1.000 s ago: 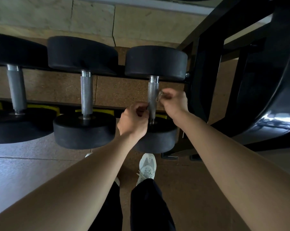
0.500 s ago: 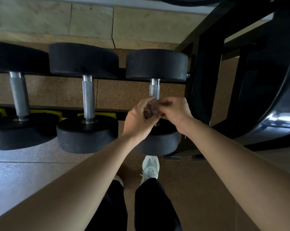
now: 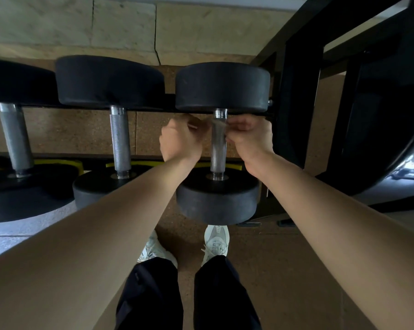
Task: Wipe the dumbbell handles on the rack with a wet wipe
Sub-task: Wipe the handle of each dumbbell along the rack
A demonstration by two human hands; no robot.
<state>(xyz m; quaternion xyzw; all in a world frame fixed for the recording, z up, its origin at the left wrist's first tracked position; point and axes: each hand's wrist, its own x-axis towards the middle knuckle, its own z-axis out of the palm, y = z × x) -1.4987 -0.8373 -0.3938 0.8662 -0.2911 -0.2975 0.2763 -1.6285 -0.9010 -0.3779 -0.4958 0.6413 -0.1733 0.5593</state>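
Observation:
Three black dumbbells lie across the rack. The rightmost dumbbell's knurled steel handle [image 3: 218, 151] runs between my two hands. A thin, pale wet wipe [image 3: 218, 126] is stretched across the upper end of that handle, blurred by motion. My left hand [image 3: 181, 139] pinches its left end and my right hand [image 3: 249, 136] pinches its right end. The middle dumbbell's handle [image 3: 119, 139] and the left dumbbell's handle [image 3: 15, 136] stand bare further left.
A black rack upright [image 3: 296, 96] rises just right of my right hand, with a large dark curved piece of equipment [image 3: 391, 115] beyond it. Yellow labels mark the near rack rail [image 3: 70, 163]. My white shoes [image 3: 215, 241] stand on the cork-like floor below.
Both hands have slid from the middle of the right handle up toward its far end, now apart on either side of the handle with the wipe stretched between them.

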